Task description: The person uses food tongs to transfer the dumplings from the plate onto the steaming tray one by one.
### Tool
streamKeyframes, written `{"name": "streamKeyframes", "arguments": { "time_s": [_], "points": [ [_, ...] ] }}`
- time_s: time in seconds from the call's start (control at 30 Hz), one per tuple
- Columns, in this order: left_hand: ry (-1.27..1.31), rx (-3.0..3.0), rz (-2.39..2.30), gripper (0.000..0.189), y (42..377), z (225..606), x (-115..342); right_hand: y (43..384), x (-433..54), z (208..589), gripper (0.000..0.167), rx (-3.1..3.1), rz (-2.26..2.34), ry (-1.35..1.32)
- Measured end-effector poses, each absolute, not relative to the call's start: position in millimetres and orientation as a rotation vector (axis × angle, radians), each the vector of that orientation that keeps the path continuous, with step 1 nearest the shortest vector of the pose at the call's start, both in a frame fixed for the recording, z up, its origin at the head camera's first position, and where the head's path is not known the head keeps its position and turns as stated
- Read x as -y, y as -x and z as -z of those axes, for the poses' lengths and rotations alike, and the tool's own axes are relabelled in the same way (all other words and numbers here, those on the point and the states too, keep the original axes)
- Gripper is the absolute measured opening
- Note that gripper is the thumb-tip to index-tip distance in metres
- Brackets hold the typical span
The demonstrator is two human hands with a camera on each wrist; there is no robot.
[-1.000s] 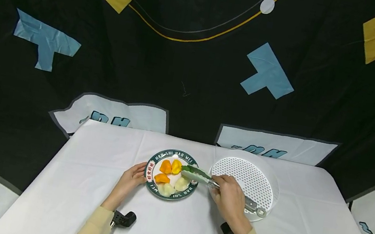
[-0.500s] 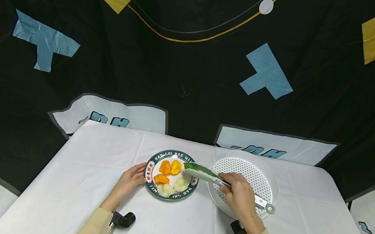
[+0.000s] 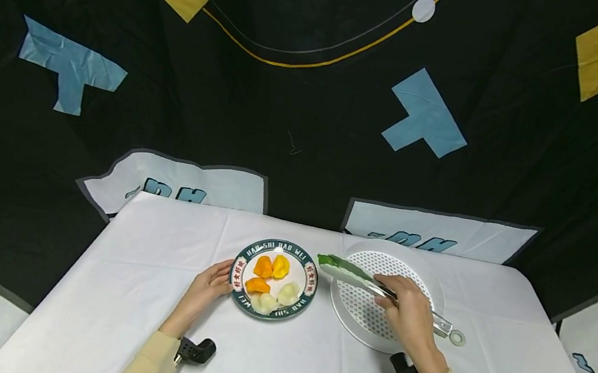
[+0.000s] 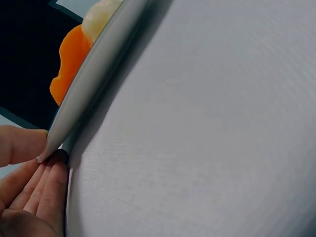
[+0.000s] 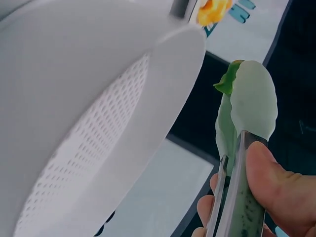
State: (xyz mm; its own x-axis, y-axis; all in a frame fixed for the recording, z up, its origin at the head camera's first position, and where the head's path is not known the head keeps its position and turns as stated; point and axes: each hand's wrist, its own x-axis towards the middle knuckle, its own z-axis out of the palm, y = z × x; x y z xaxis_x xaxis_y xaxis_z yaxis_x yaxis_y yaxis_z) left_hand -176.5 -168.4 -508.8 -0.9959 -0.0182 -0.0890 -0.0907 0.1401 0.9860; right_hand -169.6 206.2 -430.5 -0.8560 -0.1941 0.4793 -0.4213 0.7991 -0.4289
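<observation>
While my left hand (image 3: 205, 289) is pinching the edge of one round plate (image 3: 252, 253), thumb on top and fingers beneath, my right hand (image 3: 411, 312) is grasping one pair of tongs (image 5: 238, 182) off to the plate's right. My right thumb is pressing along a metal arm, and the tongs' two pale heads are holding one green piece (image 5: 228, 79) between them, its leafy edge poking out; that piece is hanging just beyond the plate's right rim, above the near edge of one white perforated basket (image 3: 362, 307). The basket is standing right of the plate, on the same white cloth (image 3: 276, 365). Five pieces are lying in the plate: two orange pieces (image 3: 258, 285) are resting left of its middle, one yellow piece (image 3: 281, 266) is sitting toward its far side just beside one of them, and two pale pieces (image 3: 288, 294) are lying toward its near side. Whether my fingers are lifting the plate's left edge clear of the cloth, I cannot tell. Two tan sleeves (image 3: 148, 361) are covering my arms, and two black wrist devices (image 3: 197, 350) are showing nearer me than the plate, one at each wrist. Beyond the plate, one black backdrop (image 3: 284, 132) is hanging behind the cloth.
</observation>
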Motion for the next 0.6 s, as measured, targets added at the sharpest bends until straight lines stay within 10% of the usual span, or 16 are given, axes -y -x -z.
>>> {"name": "streamKeyframes", "arguments": {
  "time_s": [0.6],
  "points": [
    [0.103,-2.320,-2.033,0.059,177,508,169,172,-264,435,0.038,2.561,-0.755,-0.289]
  ]
}}
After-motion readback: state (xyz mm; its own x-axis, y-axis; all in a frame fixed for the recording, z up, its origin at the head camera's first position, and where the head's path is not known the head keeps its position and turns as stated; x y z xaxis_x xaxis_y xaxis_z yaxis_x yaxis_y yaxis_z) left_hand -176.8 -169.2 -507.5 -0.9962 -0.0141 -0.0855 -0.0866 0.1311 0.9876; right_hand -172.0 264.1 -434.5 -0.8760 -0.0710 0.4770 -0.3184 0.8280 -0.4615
